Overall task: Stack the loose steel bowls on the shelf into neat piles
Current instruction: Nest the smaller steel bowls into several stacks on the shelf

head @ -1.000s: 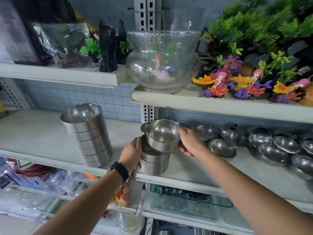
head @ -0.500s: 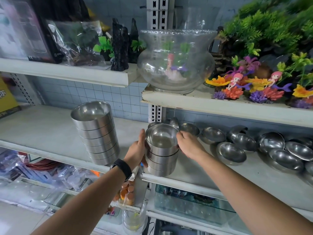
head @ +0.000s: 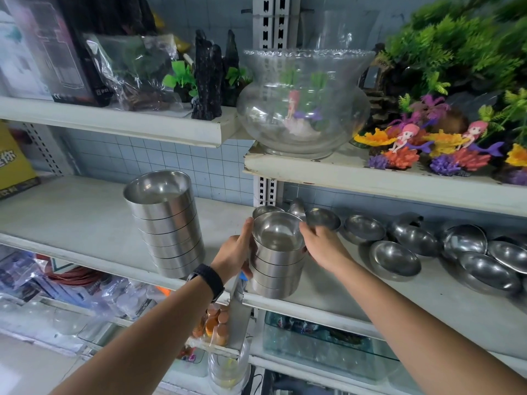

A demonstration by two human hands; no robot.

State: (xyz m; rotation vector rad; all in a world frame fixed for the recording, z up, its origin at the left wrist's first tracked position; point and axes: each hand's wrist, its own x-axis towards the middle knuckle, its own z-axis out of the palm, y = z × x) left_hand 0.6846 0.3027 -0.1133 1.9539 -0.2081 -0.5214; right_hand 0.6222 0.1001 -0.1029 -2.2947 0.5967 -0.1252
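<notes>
Gripping the short stack point(head: 278, 276) of steel bowls from both sides: your left hand point(head: 235, 253) wraps its 9 o'clock side with the thumb up beside the rim. Your right hand point(head: 323, 248) curls its fingers on the 3 o'clock rim of the top bowl point(head: 278, 232), which sits nested and level in the stack.

The stack stands on the middle shelf point(head: 71, 220), base right at the front lip at 6 o'clock, just beside the white upright post point(head: 266, 191).

The tall stack point(head: 168, 223) is at 9 o'clock from it, well apart and leaning a little. Its base is also close to the front lip. A bare strip of shelf shows between the two stacks, and more bare surface runs back to the tiled wall at 10 o'clock.

Loose bowls point(head: 395, 260) spread across the shelf from 1 to 3 o'clock, some tilted on each other. The nearest loose ones point(head: 323, 218) crowd just behind the stack and your right fingers.

At 12 o'clock the upper shelf edge point(head: 370, 178) overhangs, with a glass fishbowl point(head: 303, 101) on it, near that lip. A black wristband point(head: 209, 279) is on your left wrist.
</notes>
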